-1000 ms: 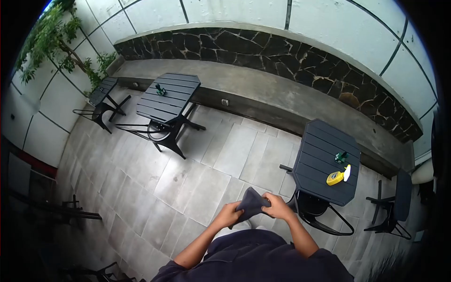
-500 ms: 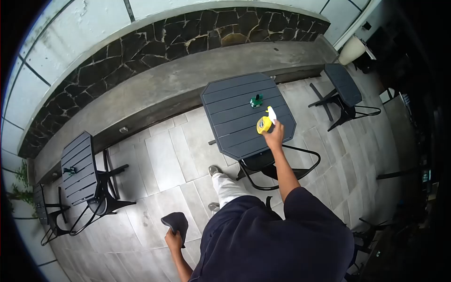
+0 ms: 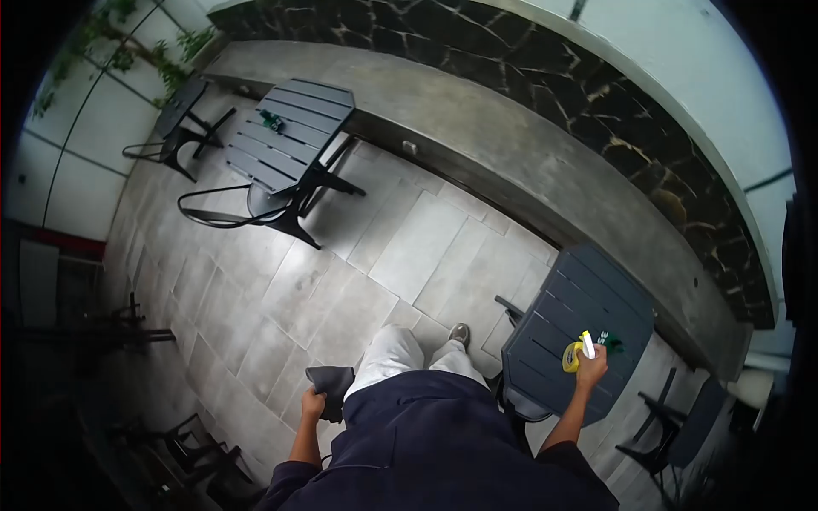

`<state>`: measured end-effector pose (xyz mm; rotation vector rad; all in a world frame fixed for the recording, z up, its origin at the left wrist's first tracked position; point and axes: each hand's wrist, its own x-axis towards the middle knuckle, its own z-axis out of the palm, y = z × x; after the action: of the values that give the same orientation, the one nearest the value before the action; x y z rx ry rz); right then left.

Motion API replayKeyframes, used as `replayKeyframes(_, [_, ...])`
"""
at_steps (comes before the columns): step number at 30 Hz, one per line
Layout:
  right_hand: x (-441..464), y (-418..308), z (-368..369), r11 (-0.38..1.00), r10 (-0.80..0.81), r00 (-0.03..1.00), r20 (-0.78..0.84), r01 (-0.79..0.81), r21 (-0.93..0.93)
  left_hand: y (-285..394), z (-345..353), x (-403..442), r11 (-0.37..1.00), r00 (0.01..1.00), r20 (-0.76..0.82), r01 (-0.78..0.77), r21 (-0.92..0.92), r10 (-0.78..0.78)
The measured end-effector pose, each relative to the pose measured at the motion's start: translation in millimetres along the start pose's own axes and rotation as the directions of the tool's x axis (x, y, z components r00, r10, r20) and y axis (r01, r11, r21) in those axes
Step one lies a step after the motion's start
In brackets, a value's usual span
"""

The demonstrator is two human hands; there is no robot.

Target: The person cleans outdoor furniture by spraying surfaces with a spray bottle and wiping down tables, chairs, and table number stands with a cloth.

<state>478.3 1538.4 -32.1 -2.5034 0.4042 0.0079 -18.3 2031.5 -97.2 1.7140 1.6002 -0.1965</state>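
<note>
My right hand (image 3: pixel 592 366) is closed round a yellow spray bottle (image 3: pixel 572 354) with a white trigger head, held above the dark slatted table (image 3: pixel 545 349) on the right. Just beyond the bottle, a small green object with white lettering (image 3: pixel 607 341) stands on that tabletop, partly covered by the hand and bottle. Down at my left side, my left hand (image 3: pixel 314 404) grips a dark grey cloth (image 3: pixel 332 387) that hangs beside my leg.
Another slatted table (image 3: pixel 298 128) with a green item (image 3: pixel 272 121) and a metal chair (image 3: pixel 256 209) stands at upper left. Smaller tables (image 3: pixel 181 106) (image 3: pixel 700 422) sit at both ends. A concrete bench (image 3: pixel 477 128) runs along the stone wall.
My view and body have turned left, so the near table now lies to my right and the other table is closer to centre. Both hands keep hold of the bottle and cloth.
</note>
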Motion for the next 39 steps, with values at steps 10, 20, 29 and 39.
replayKeyframes(10, [55.5, -421.3, 56.4, 0.183, -0.749, 0.662, -0.004, 0.212, 0.96, 2.7, 44.4, -3.4, 0.957, 0.955, -0.058, 0.287, -0.045, -0.289])
replayKeyframes(20, [-45.1, -781.8, 164.0, -0.281, -0.881, -0.251, -0.401, -0.404, 0.87, 89.2, -22.8, 175.5, 0.782, 0.862, -0.304, 0.154, -0.604, -0.405])
replayKeyframes(29, [-116.1, -750.7, 423.6, 0.759, -0.618, -0.46, 0.637, -0.56, 0.332, 146.9, -43.2, 223.6, 0.65, 0.792, -0.277, 0.19, -0.736, -0.545])
replayKeyframes(39, [-3.1, -832.3, 543.9, 0.766, -0.635, 0.26, 0.727, 0.091, 0.636, 238.5, -23.0, 198.7, 0.552, 0.571, -0.168, 0.609, -0.569, -0.804])
